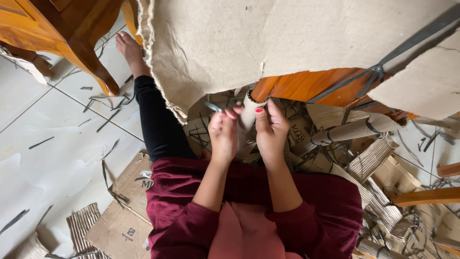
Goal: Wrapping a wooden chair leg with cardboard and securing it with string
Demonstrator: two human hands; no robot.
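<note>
— Where's the cardboard tube (249,111)?
— Centre frame — right hand (271,128) grasps it, under the wrapped orange furniture leg (306,85).
— And the left hand (224,130)?
— Pinching a small metal tool (212,106) just beside it — cardboard scraps (120,225) lower left.

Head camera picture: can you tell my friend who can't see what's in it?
A seated person's left hand holds a small metal tool and the right hand grips a cardboard-wrapped wooden leg, under a torn cardboard sheet. Cardboard scraps and cut straps litter the white tile floor around them.
</note>
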